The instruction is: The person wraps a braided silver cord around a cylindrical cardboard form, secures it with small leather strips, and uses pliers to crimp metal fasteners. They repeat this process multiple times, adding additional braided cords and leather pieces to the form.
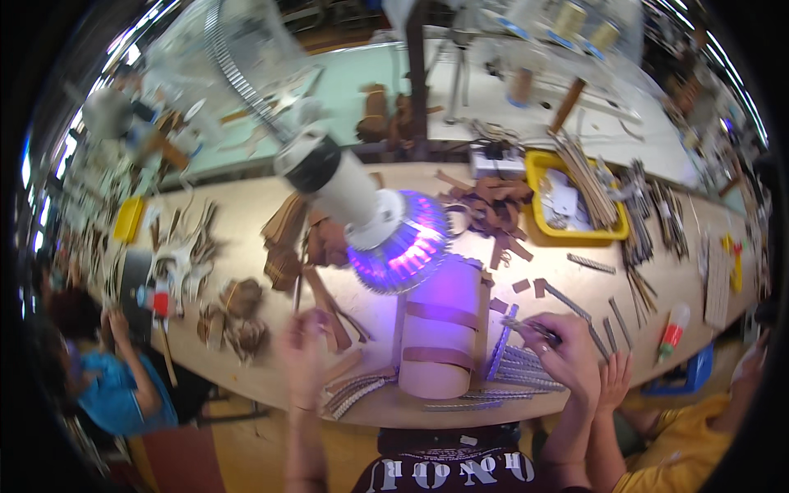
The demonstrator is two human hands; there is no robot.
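Observation:
In front of me a rounded tan form (433, 374) lies under the lamp, with brown leather-like strips (440, 356) across it. My right hand (569, 349) is closed around a small tool with dark and metallic parts (542, 331), just right of the form; its exact kind is unclear. A patterned narrow strip (500, 349) stands near that tool; whether they touch I cannot tell. Left of the form, my left hand (302, 335) is raised over the table, smeared by motion, so its fingers cannot be read. Silvery braided strips (526, 368) lie by the right hand, more (355, 398) below the left.
A lamp with a glowing purple shade (403, 242) hangs low over the form. Brown scraps (493, 201) and a yellow bin (575, 236) lie beyond. Bundled brown pieces (283, 238) sit at left. A co-worker's hand (614, 380) is close to my right forearm; a person in blue (123, 394) sits left.

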